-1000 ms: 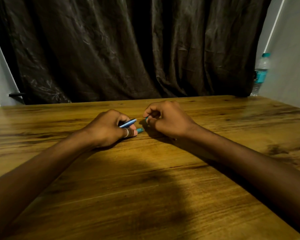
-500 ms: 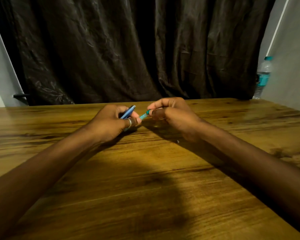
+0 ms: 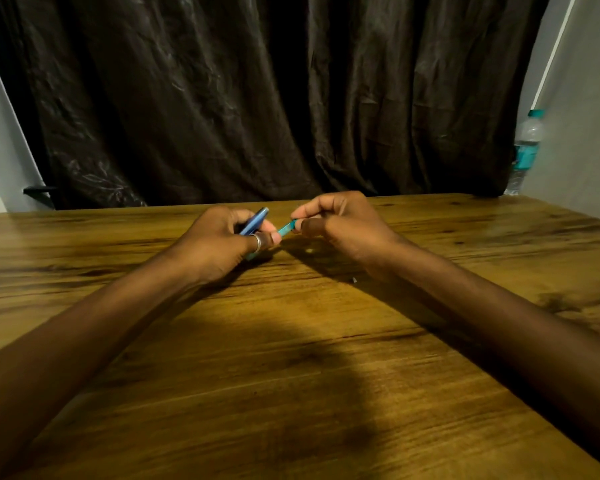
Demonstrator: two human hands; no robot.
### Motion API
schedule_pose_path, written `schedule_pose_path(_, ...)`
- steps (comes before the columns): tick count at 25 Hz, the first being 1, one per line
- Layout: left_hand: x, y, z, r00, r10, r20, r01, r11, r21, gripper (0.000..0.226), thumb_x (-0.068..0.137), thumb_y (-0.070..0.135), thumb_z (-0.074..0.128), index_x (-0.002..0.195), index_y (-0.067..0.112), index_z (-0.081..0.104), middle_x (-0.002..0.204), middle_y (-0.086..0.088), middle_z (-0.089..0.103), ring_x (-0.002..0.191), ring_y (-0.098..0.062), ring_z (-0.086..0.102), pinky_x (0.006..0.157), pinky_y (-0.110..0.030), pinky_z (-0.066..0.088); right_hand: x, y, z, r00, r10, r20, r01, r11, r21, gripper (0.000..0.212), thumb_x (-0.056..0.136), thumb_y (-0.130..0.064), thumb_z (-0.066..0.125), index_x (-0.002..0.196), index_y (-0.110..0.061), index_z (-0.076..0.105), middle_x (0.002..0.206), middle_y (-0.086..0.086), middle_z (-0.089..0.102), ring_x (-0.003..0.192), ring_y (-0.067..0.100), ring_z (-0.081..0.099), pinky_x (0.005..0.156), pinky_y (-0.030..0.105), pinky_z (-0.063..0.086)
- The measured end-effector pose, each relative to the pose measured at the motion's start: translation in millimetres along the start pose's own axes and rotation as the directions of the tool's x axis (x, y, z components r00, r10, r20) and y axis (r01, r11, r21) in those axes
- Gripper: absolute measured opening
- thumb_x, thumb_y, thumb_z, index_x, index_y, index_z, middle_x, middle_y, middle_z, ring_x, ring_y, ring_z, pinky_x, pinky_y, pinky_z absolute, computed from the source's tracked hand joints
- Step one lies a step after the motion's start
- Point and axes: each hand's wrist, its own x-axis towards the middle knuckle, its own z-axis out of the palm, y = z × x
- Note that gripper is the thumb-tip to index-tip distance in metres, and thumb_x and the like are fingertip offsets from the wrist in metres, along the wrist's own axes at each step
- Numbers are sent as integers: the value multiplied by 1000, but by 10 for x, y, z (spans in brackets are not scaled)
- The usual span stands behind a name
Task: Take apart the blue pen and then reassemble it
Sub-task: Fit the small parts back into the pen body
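Blue barrel point(image 3: 255, 221) is clamped in left hand point(image 3: 219, 242), teal piece point(image 3: 286, 228) pinched by right hand point(image 3: 340, 223) above desk point(image 3: 291, 358). Mid-disassembly or rejoining, unclear; parts need lining up.

1. We take this for a room in a home: a wooden table point(image 3: 291, 375) fills the view.
2. Behind the table hangs a dark curtain point(image 3: 257, 98) between pale walls point(image 3: 586, 116).
3. Beyond the table's far right corner stands a water bottle point(image 3: 525, 150).
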Motion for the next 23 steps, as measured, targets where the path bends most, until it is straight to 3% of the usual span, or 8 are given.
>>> schedule_pose_path(7,-53,61,0,1000,29,2,-29,994,108,8,89,18,73,96,17,76,82,1,71,73,-7,62,60,-18,46,29,38,23,995,-97,23,99,982,-158,14,86,-8,73,99,-13,78,82,-6,74,80,6,66,82,28,54)
schedule_pose_path(10,-42,46,-20,999,33,14,-35,991,133,8,89,19,73,96,18,76,85,2,72,74,-5,62,58,-14,44,29,52,28,995,-98,30,101,982,-157,18,86,-7,74,103,-10,78,83,-7,74,79,3,66,82,28,54)
schedule_pose_path(14,-13,26,-23,999,43,4,-43,992,119,7,89,17,74,95,16,76,83,2,71,73,-5,64,60,-16,46,21,78,62,993,-117,28,120,980,-158,21,85,-7,75,105,-10,78,93,0,78,87,8,69,93,35,56)
schedule_pose_path(16,-3,26,-15,999,48,-8,-47,993,105,7,89,15,74,94,13,76,79,1,70,64,3,65,53,-10,46,13,54,58,992,-122,30,125,983,-138,22,85,-5,74,106,-7,77,99,4,78,92,10,69,96,34,55)
schedule_pose_path(19,14,19,-28,996,90,-9,-88,991,103,4,88,15,74,92,15,77,76,4,71,60,5,63,51,-5,44,-18,-6,36,996,-78,31,80,994,-77,20,87,-2,71,107,-4,75,100,9,77,89,11,68,87,25,55)
schedule_pose_path(23,22,-42,10,980,195,-34,-177,940,292,11,83,27,80,91,26,74,79,7,73,67,10,64,59,-11,45,-29,11,58,998,58,-5,-58,996,72,11,85,-3,71,93,-8,77,86,10,77,75,14,69,69,29,55)
